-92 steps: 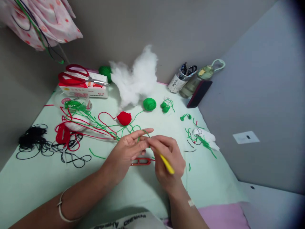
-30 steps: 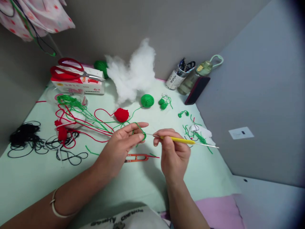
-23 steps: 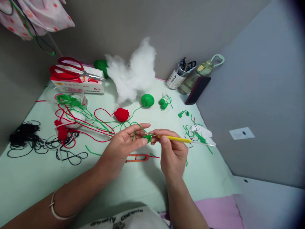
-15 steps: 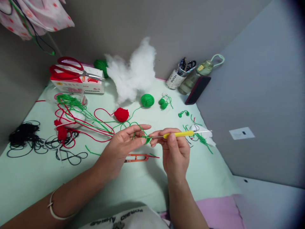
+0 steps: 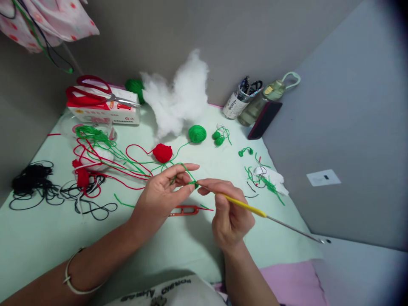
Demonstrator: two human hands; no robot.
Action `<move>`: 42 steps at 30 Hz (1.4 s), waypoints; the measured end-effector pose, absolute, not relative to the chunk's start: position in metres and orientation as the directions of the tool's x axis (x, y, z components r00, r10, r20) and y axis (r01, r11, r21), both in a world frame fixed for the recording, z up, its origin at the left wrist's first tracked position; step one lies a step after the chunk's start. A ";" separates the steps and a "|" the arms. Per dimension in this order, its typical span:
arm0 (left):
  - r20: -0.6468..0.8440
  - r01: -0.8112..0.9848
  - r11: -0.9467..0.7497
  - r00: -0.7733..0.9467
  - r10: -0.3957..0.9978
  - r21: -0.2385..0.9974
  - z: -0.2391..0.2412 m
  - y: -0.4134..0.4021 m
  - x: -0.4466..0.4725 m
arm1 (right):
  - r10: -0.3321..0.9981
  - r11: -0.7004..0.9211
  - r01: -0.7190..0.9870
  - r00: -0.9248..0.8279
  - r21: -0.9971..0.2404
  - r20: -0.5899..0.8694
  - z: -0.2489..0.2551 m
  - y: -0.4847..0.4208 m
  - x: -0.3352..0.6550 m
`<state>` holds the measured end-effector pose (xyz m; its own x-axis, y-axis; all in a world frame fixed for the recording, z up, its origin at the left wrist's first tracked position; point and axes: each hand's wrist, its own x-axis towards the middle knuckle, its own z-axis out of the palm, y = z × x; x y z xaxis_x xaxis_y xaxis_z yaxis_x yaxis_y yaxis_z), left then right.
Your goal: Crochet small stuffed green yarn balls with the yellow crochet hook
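My right hand (image 5: pixel 233 212) grips a crochet hook (image 5: pixel 245 206) by its yellow handle; the metal rear end slants down to the right. The hook's front tip meets a small green crochet piece (image 5: pixel 195 184). Between thumb and fingers, my left hand (image 5: pixel 165 185) pinches that piece, with green yarn running over its raised index finger. Beyond the hands lie a green yarn ball (image 5: pixel 197 134) and a red yarn ball (image 5: pixel 162 153). Orange thread snips (image 5: pixel 185 210) rest on the table under the hands, partly hidden by my left hand.
Tangled black yarn (image 5: pixel 32 178) and loose green yarn (image 5: pixel 95 136) spread over the left side. Red scissors (image 5: pixel 95 95) lie on a box (image 5: pixel 105 114) near white stuffing (image 5: pixel 178 93). A pen cup (image 5: pixel 236 104), a bottle (image 5: pixel 258 106) and a phone (image 5: pixel 265 121) stand at back right.
The crochet hook has tilted: its rear end swung down from nearly level to a slant at lower right, as my right hand turned. My left hand stays nearly where it was.
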<state>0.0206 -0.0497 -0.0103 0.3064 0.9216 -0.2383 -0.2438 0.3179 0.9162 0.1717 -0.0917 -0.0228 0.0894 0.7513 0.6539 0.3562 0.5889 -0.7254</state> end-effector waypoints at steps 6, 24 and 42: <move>-0.231 -0.177 0.278 0.248 0.941 0.944 -0.006 -0.050 0.020 | 0.737 0.601 0.413 0.046 -0.685 0.674 -0.022 -0.090 0.173; -0.353 -0.411 0.558 0.475 0.806 0.721 -0.003 -0.044 0.019 | 0.869 0.417 0.027 0.279 -0.908 0.408 -0.016 -0.082 0.169; -0.320 -0.318 0.421 0.323 0.891 0.850 -0.009 -0.052 0.022 | 0.885 0.394 0.026 0.261 -0.919 0.386 -0.019 -0.083 0.167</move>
